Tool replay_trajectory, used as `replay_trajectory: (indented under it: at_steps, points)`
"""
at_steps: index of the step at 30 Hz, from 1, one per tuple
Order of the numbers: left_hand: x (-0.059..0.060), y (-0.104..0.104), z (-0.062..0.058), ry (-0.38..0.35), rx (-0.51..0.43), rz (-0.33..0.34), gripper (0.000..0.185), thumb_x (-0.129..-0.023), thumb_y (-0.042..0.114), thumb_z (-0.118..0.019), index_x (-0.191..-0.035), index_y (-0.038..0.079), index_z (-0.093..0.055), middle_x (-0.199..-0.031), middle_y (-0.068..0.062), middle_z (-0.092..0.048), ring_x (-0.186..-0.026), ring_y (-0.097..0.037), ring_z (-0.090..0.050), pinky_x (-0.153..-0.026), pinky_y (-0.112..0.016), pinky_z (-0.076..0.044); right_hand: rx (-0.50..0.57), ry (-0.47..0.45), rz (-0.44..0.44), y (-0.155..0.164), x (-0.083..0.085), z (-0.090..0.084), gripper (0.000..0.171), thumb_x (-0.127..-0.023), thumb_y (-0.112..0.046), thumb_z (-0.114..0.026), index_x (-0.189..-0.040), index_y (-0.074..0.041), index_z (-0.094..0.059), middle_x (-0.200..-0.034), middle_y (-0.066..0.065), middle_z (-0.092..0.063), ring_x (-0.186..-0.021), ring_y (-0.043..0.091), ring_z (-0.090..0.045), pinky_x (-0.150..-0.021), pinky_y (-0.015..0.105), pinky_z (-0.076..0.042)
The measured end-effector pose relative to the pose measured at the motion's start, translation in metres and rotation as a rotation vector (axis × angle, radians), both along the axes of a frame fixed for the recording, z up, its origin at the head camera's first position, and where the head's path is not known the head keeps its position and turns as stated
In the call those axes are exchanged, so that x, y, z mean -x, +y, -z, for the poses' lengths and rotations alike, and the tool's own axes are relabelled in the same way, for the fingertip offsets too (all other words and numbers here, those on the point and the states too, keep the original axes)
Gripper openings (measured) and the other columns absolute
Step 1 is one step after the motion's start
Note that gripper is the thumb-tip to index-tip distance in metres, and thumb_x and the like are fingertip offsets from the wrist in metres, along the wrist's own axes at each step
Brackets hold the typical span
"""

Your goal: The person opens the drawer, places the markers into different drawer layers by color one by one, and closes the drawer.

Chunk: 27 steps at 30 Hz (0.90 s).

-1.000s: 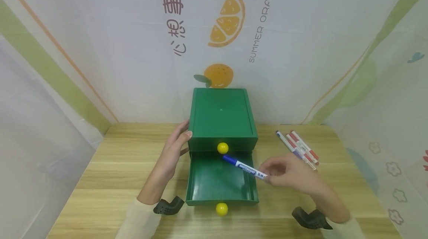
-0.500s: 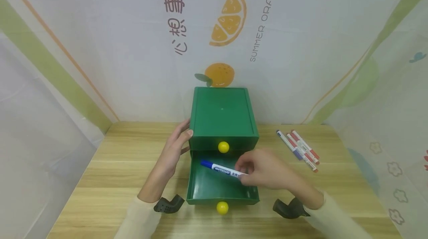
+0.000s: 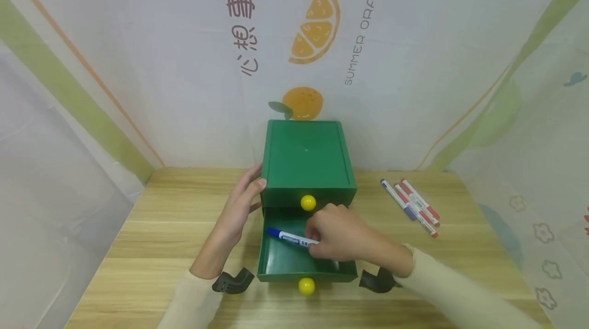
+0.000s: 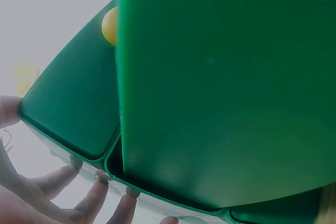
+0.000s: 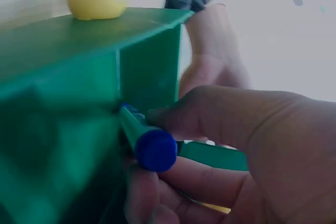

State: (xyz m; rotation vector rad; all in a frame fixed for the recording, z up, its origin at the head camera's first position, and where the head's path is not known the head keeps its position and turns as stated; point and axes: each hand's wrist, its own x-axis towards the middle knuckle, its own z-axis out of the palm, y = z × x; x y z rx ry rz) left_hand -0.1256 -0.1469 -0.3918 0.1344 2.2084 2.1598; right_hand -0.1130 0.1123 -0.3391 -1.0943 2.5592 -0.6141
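A green two-drawer box [image 3: 307, 157] stands mid-table, its lower drawer [image 3: 280, 262] pulled out toward me. My right hand [image 3: 338, 237] reaches into that drawer and pinches a blue-capped whiteboard marker [image 3: 287, 237], whose cap points left. In the right wrist view the marker [image 5: 149, 142] lies between my fingers inside the green drawer wall [image 5: 63, 129]. My left hand [image 3: 239, 209] rests flat against the box's left side, fingers [image 4: 113, 205] on its green wall [image 4: 220, 87].
Yellow ball knobs mark the upper drawer [image 3: 308, 202] and the lower drawer front [image 3: 306, 286]. Several red and blue markers [image 3: 411, 206] lie on the wooden table [image 3: 161, 226] to the right. A printed curtain closes the back and sides.
My right hand has carried the blue marker leftward and down, from above the drawer's right edge into the open drawer. The left hand has stayed on the box.
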Motion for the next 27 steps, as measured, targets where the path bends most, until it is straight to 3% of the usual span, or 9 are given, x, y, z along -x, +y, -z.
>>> replay_trajectory:
  at_steps: [14,21,27]
  points:
    - [-0.001,0.0,0.0,0.019,-0.005,-0.002,0.065,-0.114,0.035,-0.05,-0.172,0.011,-0.034,-0.175,-0.016,-0.032,-0.159,-0.043,-0.031,-0.119,-0.079,-0.033,-0.022,-0.037,-0.01,-0.008,-0.011,0.012,0.009,-0.088,-0.011,-0.088,-0.094,-0.008,-0.081,-0.065,-0.014,-0.057,-0.056,0.004,-0.054,-0.051,0.021,-0.046]
    - [-0.003,0.0,0.0,0.007,-0.011,-0.002,0.065,-0.114,0.035,-0.049,-0.173,0.012,-0.034,-0.174,-0.016,-0.032,-0.157,-0.043,-0.034,-0.119,-0.078,-0.033,-0.025,-0.069,-0.018,-0.01,-0.013,0.022,0.026,-0.087,-0.013,-0.09,-0.111,-0.005,-0.082,-0.068,-0.016,-0.059,-0.059,0.002,-0.055,-0.054,0.021,-0.048]
    - [-0.003,0.0,-0.001,0.006,-0.012,-0.001,0.065,-0.114,0.035,-0.049,-0.173,0.012,-0.034,-0.174,-0.015,-0.032,-0.156,-0.043,-0.035,-0.12,-0.078,-0.033,-0.019,-0.092,-0.019,-0.009,-0.013,0.025,0.031,-0.087,-0.012,-0.09,-0.115,-0.003,-0.08,-0.071,-0.016,-0.061,-0.061,0.001,-0.056,-0.056,0.021,-0.05]
